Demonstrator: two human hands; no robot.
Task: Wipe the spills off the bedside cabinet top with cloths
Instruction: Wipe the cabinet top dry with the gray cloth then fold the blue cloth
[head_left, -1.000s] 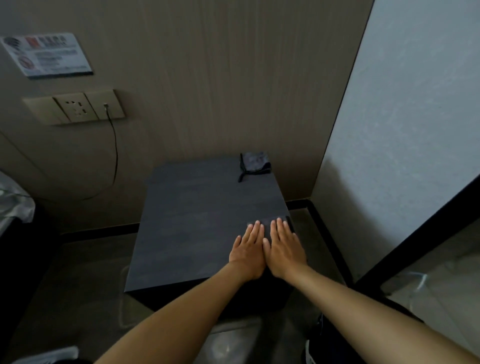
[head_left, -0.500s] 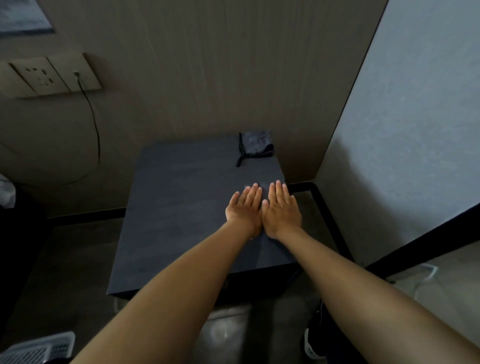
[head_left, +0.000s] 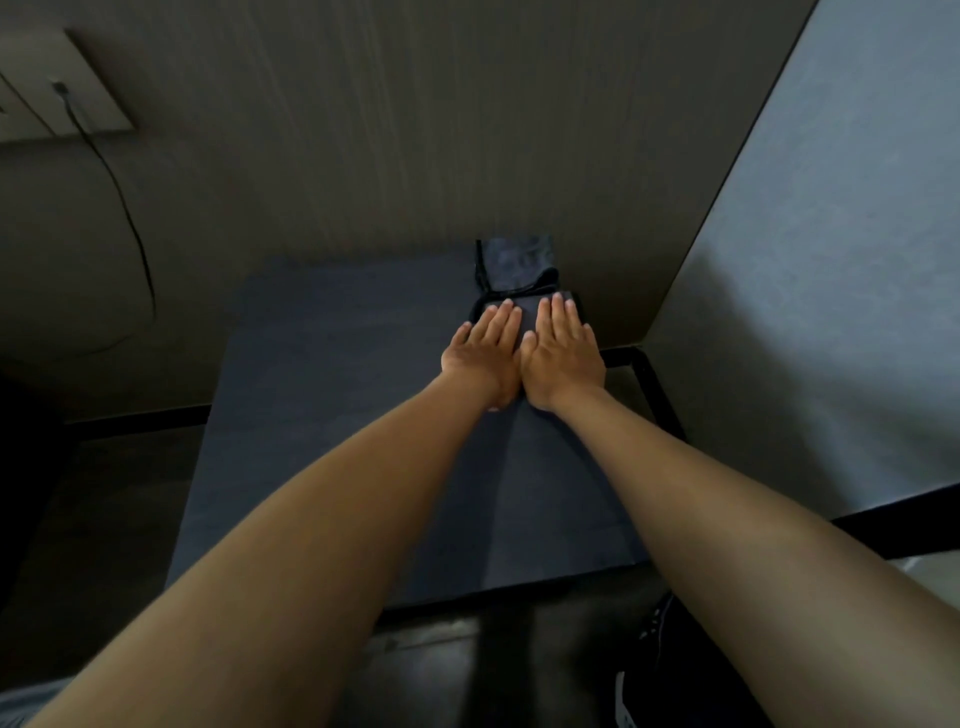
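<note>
The bedside cabinet top is dark grey and matte. A dark folded cloth leans at its far right corner against the wall. My left hand and my right hand lie flat side by side, palms down, fingers straight, just in front of that cloth. A second thin dark cloth seems to lie flat under both hands; its edge shows past the fingertips. I cannot make out any spills on the dark surface.
A wood-grain wall stands behind the cabinet, with a wall socket at upper left and a black cable hanging from it. A pale wall closes the right side. Black skirting runs along the floor.
Both hands have slid together from the cabinet's front right edge toward the back, stopping close to the folded cloth. The view has moved closer and tilted down.
</note>
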